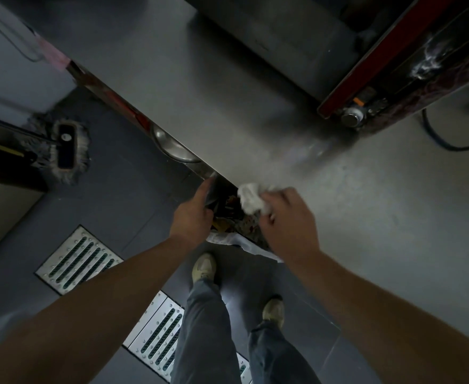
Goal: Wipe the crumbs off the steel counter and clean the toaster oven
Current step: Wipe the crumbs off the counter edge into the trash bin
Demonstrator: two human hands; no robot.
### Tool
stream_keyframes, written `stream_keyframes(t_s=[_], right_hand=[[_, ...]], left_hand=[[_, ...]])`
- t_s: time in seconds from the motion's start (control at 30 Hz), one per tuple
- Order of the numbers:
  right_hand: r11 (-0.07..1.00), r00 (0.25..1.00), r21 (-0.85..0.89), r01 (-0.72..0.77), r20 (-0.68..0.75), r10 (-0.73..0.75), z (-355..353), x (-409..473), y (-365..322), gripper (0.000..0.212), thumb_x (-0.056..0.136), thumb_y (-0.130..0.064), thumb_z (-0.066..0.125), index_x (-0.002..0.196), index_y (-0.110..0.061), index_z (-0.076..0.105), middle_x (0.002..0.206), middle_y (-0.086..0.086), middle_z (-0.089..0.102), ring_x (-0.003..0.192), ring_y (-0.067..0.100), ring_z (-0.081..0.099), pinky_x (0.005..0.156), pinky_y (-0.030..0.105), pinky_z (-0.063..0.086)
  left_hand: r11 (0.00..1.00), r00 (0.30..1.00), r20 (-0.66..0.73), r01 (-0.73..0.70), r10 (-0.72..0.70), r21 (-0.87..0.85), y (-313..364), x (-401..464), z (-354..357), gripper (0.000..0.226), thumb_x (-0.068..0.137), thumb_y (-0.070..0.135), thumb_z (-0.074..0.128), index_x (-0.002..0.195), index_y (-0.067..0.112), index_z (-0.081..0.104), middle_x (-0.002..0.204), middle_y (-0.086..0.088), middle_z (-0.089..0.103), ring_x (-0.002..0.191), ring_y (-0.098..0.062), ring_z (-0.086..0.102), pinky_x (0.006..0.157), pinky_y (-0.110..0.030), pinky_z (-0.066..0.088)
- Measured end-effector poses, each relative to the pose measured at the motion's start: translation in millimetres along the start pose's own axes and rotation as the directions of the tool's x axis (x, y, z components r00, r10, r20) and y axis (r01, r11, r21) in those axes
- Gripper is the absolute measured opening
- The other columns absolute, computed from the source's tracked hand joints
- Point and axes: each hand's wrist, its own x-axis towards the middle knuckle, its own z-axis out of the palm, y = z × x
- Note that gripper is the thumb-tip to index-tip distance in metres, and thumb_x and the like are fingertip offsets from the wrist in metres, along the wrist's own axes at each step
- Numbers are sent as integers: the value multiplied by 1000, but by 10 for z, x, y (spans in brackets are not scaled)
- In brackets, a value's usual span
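A crumpled white cloth (252, 199) is gripped in the right hand (288, 217), fingers curled round it, at the near edge of the grey brushed-steel counter (227, 106); the cloth lies partly on the counter's edge and partly over it. Just below that edge a dark bin with a white liner (229, 239), holding brownish scraps, is seen; its dark rim (212, 192) is held by the left hand (193, 214), the fingers curled on it. The dark toaster oven with a red-trimmed open door (380, 67) stands at the far side of the counter, well apart from the cloth; white smears are visible on the door glass, and a round metal knob (352, 117) sits at the door's near corner. A black cable (449, 139) loops on the counter to the right of the oven. Crumbs cannot be made out on the steel. Below the counter's edge, on the dark floor, 2 slotted metal drain grates (78, 261), a grey flat mop head (65, 151) and 2 beige shoes (204, 268) are seen.
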Motion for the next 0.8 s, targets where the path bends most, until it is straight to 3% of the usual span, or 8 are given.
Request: stream_keyframes(t_s=[0.1,0.27,0.33,0.5,0.57,0.67,0.73,0.8], right_hand=[[992,993,62,110,24,-112,-8,-149,-108,35,75,-25,58,106,-16,72,97,6,62,83,24,62,70,30,54],[989,974,81,-123,-180,136,-378,423,122,32,89,-27,59,120,-24,66,113,6,58,94,20,57,76,23,38],[985,957,13,-173,-233,171,-489,673,387,33,91,-26,58,123,-20,64,115,11,58,96,26,58,76,27,40],[943,948,-138,-302,-147,282,-460,573,701,36,92,-25,50,125,-16,61,117,13,54,97,35,58,82,39,49],[958,960,-104,-268,-117,256,-377,296,542,35,92,-25,52,125,-19,61,115,9,54,96,30,58,82,38,52],[990,991,-43,-135,3,135,-237,-222,249,36,86,-27,54,119,-20,67,107,5,58,91,26,61,79,35,55],[1000,998,-13,9,70,-8,-200,-503,176,37,80,-29,53,110,-18,71,100,4,61,88,25,61,76,35,55],[994,994,5,107,37,-107,-268,-599,228,37,75,-29,55,105,-17,73,97,4,64,87,24,61,75,33,55]], left_hand=[[1000,1000,3,-9,9,8,5,1,-16,78,87,3,49,152,41,28,78,-5,57,60,-24,56,60,-32,48],[1000,1000,8,-2,2,-14,15,-20,-3,78,88,3,46,151,44,27,78,-5,61,59,-23,60,60,-34,54],[1000,1000,13,-11,11,-1,19,-19,19,78,88,4,46,151,44,25,78,-5,61,60,-23,61,60,-34,54],[1000,999,30,-17,16,18,85,-74,81,78,89,4,47,153,41,24,72,-3,56,52,-12,53,55,-28,43],[999,999,38,-24,23,41,119,-110,102,78,89,4,47,153,41,24,76,-5,58,54,-16,54,58,-27,43],[996,997,44,-70,67,62,165,-137,143,79,87,2,49,152,41,25,95,-15,69,77,-35,66,68,-31,49],[996,995,71,-69,65,62,198,-150,173,78,88,3,48,153,40,24,101,-19,69,85,-38,66,68,-31,47],[994,994,85,-74,67,85,209,-164,220,76,89,4,48,153,39,24,100,-20,69,84,-37,66,66,-27,42]])
